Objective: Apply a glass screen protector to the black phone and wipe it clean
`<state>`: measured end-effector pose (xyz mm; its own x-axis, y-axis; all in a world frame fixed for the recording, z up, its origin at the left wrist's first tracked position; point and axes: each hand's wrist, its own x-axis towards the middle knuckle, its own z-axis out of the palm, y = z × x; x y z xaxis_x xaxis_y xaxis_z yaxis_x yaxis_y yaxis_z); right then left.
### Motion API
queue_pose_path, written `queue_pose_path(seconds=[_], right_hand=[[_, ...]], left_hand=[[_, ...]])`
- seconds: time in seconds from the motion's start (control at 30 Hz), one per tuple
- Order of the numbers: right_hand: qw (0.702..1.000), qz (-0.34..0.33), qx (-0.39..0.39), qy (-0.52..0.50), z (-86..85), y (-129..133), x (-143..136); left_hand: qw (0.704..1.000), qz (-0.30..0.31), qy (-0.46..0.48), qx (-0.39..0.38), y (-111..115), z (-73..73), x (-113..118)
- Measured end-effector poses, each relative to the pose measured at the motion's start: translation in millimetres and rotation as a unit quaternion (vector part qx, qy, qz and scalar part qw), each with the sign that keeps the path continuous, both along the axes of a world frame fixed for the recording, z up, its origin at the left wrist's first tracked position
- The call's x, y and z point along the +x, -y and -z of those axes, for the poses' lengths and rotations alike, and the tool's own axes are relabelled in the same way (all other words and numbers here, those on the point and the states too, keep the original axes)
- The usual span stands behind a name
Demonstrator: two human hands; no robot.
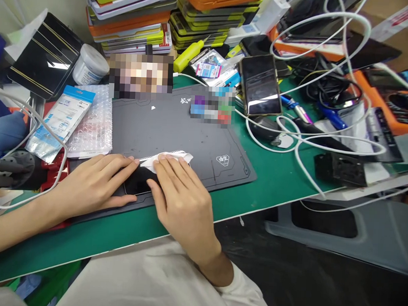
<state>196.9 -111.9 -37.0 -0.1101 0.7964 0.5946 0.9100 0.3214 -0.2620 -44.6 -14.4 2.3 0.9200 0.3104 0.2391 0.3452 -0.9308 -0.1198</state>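
A smartphone (137, 182) with a black glass face lies flat on a dark grey work mat (137, 123). My left hand (94, 180) steadies its left end, the thumb at the near edge and the forefinger at the far one. A folded white wipe (148, 161) is spread over part of the glass. Pressing that wipe down from above is my right hand (184, 192), its fingers together and the thumb resting nearer the phone's front edge. Both hands cover much of the phone, so its right end is mostly hidden.
Bubble wrap (93, 125) and a blue-white packet (61, 119) lie left of the mat. Stacked boxes (128, 23) stand behind. To the right are another phone (261, 85), looped white cables (309, 139) and a black block (340, 169). A grey stool (365, 241) stands below.
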Motion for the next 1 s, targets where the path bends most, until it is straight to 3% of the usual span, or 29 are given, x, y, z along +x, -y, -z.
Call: queue_pose_path(seconds=[0.1, 0.27, 0.4, 0.6, 0.87, 1.0], right_hand=[[0.999, -0.026, 0.002, -0.018, -1.7, -3.3, 1.7], [0.998, -0.034, -0.016, -0.058, 4.1, -1.2, 31.6], [0.997, -0.024, -0.023, -0.071, 10.0, 18.3, 47.0], [0.999, 0.000, -0.012, -0.046, 16.8, 43.3, 42.2], [0.999, -0.020, -0.004, -0.050, 19.9, 8.3, 42.5], [0.999, -0.010, -0.005, -0.036, 16.5, 6.6, 39.8]], left_hand=[[1.000, -0.003, 0.004, -0.018, 0.0, 0.7, -1.3], [1.000, 0.001, 0.005, -0.005, 0.3, 0.0, 0.3], [1.000, 0.003, -0.003, 0.006, 0.8, 0.2, 1.4], [1.000, -0.009, 0.001, -0.020, 4.0, 4.4, 3.0], [0.998, -0.022, 0.017, -0.059, 6.5, 8.2, 0.8], [0.996, -0.031, 0.010, -0.089, 6.3, 6.5, -2.2]])
